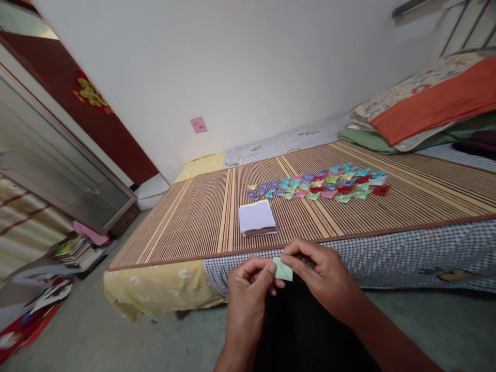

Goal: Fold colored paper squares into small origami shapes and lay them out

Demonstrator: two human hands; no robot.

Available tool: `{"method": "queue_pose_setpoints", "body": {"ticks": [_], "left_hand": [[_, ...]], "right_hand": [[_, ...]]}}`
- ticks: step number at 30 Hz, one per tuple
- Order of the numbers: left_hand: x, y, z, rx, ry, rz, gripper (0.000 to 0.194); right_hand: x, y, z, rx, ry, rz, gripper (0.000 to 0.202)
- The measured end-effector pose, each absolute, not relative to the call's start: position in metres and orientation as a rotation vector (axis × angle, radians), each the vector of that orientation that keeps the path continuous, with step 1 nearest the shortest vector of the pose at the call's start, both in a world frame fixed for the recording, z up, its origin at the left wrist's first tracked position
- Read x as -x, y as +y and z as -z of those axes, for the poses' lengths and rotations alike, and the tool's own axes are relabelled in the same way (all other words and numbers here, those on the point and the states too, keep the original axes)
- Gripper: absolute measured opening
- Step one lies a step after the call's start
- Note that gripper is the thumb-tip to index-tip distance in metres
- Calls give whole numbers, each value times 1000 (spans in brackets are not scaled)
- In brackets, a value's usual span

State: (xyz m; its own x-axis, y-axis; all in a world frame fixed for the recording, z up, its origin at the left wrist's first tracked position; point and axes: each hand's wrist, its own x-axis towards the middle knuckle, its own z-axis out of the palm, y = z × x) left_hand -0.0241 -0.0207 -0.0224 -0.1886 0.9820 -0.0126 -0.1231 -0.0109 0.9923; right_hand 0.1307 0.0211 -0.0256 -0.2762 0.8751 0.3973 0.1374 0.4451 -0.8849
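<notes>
The green paper (283, 269) lies between the two hands, off the near edge of the mat (186, 222), looking almost square with no clear long axis and a line running slantwise across it; neither hand is nearer, since both touch it. The left hand (248, 294) pinches its left side between thumb and fingers, so the paper lies just right of that thumb, while the right hand (327, 271) has thumb and forefinger together at its far right part. Beyond, the stack (256, 217) sits on the mat, with rows of folded papers (332, 180) farther right.
</notes>
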Motion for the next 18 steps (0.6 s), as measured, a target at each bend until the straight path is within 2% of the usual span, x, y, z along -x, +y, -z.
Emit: {"method": "queue_pose_setpoints", "body": {"ticks": [11,18], "left_hand": [[21,-23,23,-973,1272,-1390,26],[29,-16,24,-781,1083,-1392,30]], "right_hand": [[-124,14,32,895,-1738,-645,18],[-137,15,30,686,-1798,-933,19]]}}
